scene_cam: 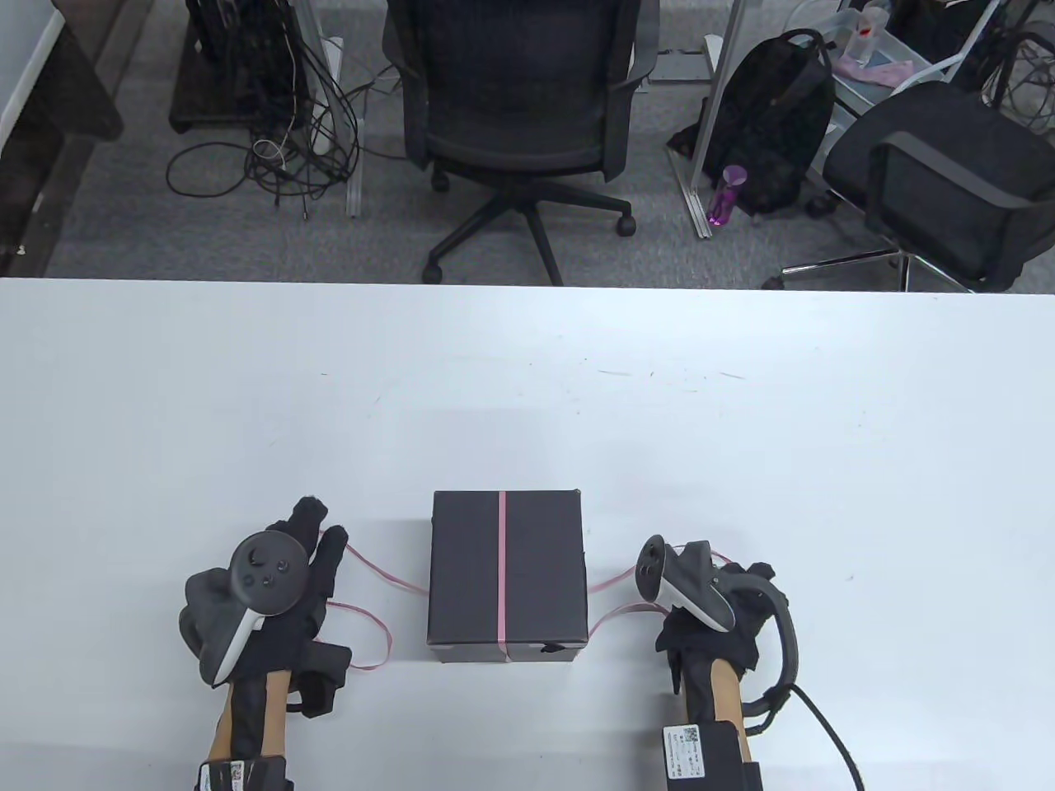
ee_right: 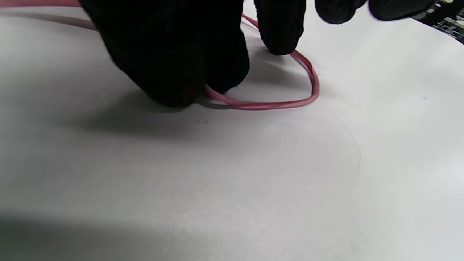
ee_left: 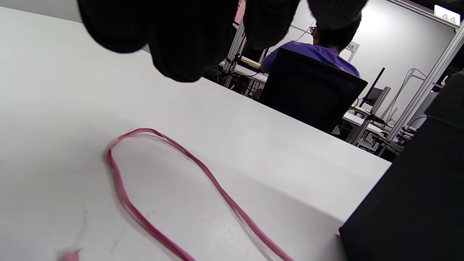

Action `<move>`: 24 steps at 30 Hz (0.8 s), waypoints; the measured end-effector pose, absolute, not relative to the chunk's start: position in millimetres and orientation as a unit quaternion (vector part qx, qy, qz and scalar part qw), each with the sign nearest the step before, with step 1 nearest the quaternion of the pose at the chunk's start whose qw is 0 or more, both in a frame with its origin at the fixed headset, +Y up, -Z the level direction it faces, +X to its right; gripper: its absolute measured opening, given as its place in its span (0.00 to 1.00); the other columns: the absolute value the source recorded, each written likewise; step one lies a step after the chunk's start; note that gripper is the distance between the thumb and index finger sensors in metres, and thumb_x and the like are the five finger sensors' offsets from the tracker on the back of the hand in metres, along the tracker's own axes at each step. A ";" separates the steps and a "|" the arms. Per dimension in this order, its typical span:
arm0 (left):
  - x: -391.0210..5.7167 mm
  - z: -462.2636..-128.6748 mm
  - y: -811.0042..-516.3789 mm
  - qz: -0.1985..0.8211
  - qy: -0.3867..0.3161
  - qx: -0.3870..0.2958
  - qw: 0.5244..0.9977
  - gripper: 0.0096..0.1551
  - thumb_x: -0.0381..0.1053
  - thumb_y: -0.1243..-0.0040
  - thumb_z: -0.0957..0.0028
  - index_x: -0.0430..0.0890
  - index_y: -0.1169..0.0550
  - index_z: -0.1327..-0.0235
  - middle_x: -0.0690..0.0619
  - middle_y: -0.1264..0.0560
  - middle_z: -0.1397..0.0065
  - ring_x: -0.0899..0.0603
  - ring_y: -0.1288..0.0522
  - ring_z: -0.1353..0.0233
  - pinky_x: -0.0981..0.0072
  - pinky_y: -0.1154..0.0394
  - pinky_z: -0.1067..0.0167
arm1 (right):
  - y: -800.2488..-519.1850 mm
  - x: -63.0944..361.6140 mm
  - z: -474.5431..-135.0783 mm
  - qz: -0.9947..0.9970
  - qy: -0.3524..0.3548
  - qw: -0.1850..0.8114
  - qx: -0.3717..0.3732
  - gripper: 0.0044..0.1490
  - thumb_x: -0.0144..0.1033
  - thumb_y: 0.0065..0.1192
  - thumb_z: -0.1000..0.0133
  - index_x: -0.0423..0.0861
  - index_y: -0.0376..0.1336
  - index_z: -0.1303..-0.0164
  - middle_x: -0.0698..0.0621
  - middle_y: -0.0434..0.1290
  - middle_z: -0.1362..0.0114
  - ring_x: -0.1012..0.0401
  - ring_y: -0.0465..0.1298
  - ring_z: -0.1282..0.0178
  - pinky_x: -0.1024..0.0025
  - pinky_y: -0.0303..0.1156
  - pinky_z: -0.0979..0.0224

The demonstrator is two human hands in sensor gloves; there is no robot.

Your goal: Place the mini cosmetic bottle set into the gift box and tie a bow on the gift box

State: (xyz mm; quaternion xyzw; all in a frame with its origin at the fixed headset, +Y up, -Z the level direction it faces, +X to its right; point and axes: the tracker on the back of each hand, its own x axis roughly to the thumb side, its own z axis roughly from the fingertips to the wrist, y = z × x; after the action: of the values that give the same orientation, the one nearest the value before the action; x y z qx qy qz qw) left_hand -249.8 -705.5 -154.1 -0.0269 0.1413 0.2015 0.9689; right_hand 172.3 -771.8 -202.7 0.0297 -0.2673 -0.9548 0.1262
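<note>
Table view showed the work laid out near the front edge of the white desk (scene_cam: 742, 428). At the left, the left hand (scene_cam: 272, 593) was held just above the desk with its fingers straight and spread; nothing was gripped by it. A loose loop of pink ribbon (scene_cam: 375, 630) lay beside and partly under that hand, and in the left wrist view the same loop (ee_left: 174, 203) was seen lying slack on the desk below the gloved fingertips (ee_left: 181, 47), apart from them.

In the middle stood the black gift box (scene_cam: 507, 577), closed, with the ribbon run straight down the centre of its lid and its two ends led out to either side. The bottle set was not seen anywhere; it was judged to be already inside the box, though that could not be confirmed.

At the right, the right hand (scene_cam: 713, 610) was lowered to the desk over the other ribbon end. In the right wrist view its thumb and forefinger (ee_right: 174, 61) were pressed together on the ribbon (ee_right: 275, 105), which was pinched against the desk.

The packing and the wrapping of the ribbon were judged done. No knot or bow was yet seen, so the crossing, looping and tightening were all left.
</note>
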 end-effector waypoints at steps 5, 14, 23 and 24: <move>-249.7 -154.2 -705.6 0.206 0.139 -0.022 0.968 0.38 0.67 0.54 0.36 0.51 0.32 0.16 0.39 0.28 0.23 0.36 0.19 0.35 0.43 0.22 0.39 | -743.0 174.6 -199.8 -0.980 -0.188 -0.062 -0.036 0.23 0.34 0.68 0.43 0.32 0.70 0.46 0.23 0.59 0.20 0.23 0.51 0.25 0.22 0.52 0.31; -248.9 -155.3 -706.8 0.211 0.125 -0.035 0.969 0.38 0.67 0.54 0.36 0.51 0.32 0.16 0.39 0.27 0.23 0.36 0.19 0.34 0.42 0.22 0.38 | -746.5 186.8 -196.8 -0.826 -0.140 -0.542 -0.061 0.24 0.27 0.52 0.35 0.27 0.58 0.36 0.24 0.72 0.35 0.38 0.80 0.43 0.39 0.75 0.40; -251.6 -156.5 -706.2 0.231 0.087 -0.038 0.968 0.35 0.63 0.53 0.36 0.51 0.30 0.18 0.41 0.27 0.22 0.37 0.19 0.33 0.41 0.23 0.36 | -744.1 184.9 -197.4 -0.743 -0.108 -0.657 -0.068 0.29 0.23 0.44 0.35 0.25 0.47 0.27 0.40 0.74 0.44 0.58 0.78 0.58 0.52 0.78 0.47; -252.2 -156.4 -705.7 0.228 0.084 -0.036 0.969 0.33 0.62 0.52 0.35 0.51 0.30 0.18 0.41 0.27 0.22 0.37 0.19 0.33 0.43 0.22 0.37 | -743.4 185.4 -197.1 -0.739 -0.105 -0.663 -0.064 0.30 0.23 0.43 0.35 0.24 0.47 0.28 0.40 0.73 0.45 0.61 0.77 0.62 0.56 0.79 0.50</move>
State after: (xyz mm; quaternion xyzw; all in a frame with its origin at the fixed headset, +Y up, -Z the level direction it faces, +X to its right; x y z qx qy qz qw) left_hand -252.2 -705.7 -156.4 -0.0362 0.0836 0.2284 0.9693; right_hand 185.4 -743.4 -197.1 -0.0642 -0.1049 -0.7385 -0.6629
